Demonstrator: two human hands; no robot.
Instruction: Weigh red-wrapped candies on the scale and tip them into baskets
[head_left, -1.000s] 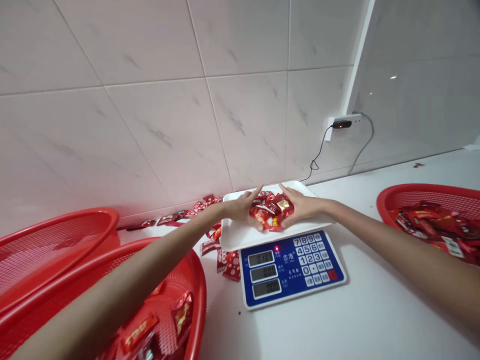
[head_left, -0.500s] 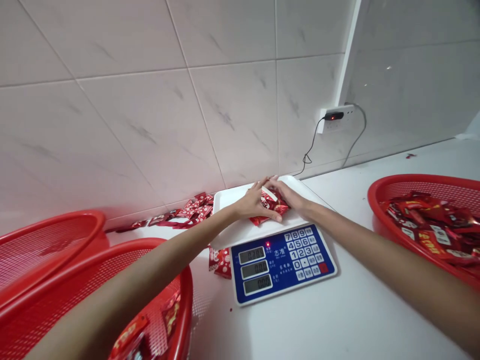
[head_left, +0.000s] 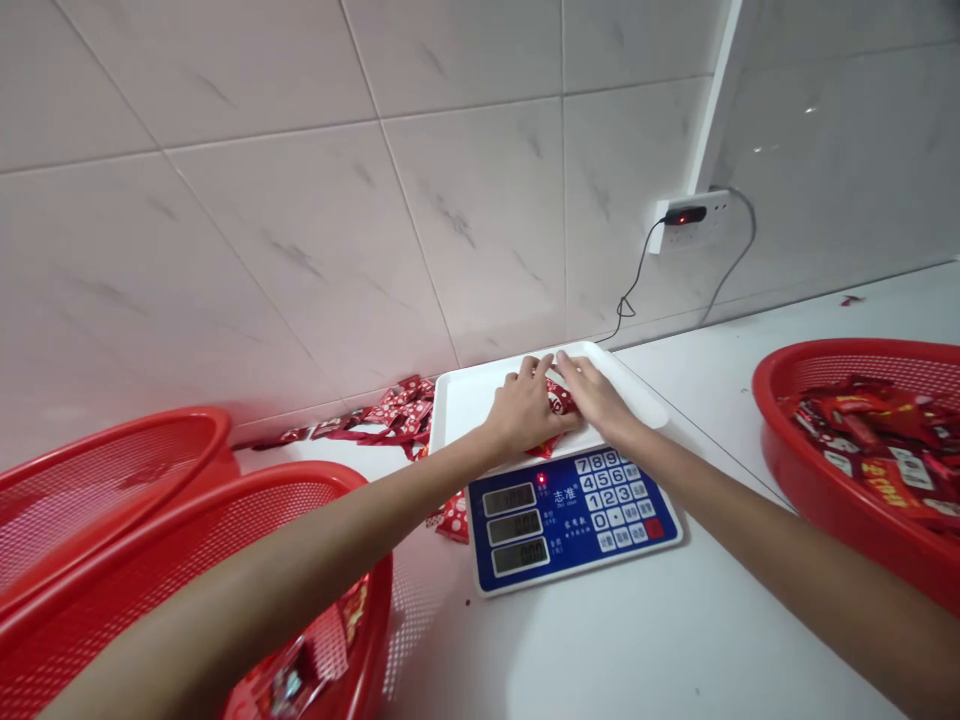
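Observation:
A blue-and-white digital scale [head_left: 574, 560] stands on the table, its white weighing tray [head_left: 466, 403] toward the wall. On the tray lie red candy packets [head_left: 559, 397], mostly covered by my hands. My left hand [head_left: 523, 410] curves over them from the left, its thumb stretched along the near side. From the right my right hand [head_left: 592, 392] presses against the same packets, fingers together and fingertips close to those of my left hand. How many packets lie between the palms is hidden.
Red mesh baskets stand at the left [head_left: 330, 478] and right [head_left: 772, 385], with wrapped snacks inside the near left and right ones. Red polka-dot packets [head_left: 405, 408] are piled by the wall, and others [head_left: 455, 520] lie partly under the scale. A socket [head_left: 694, 222] holds a plugged-in black adapter.
My hands have closed in more tightly over the red packets, covering more of them. The view has shifted slightly, and the top display's digits have changed.

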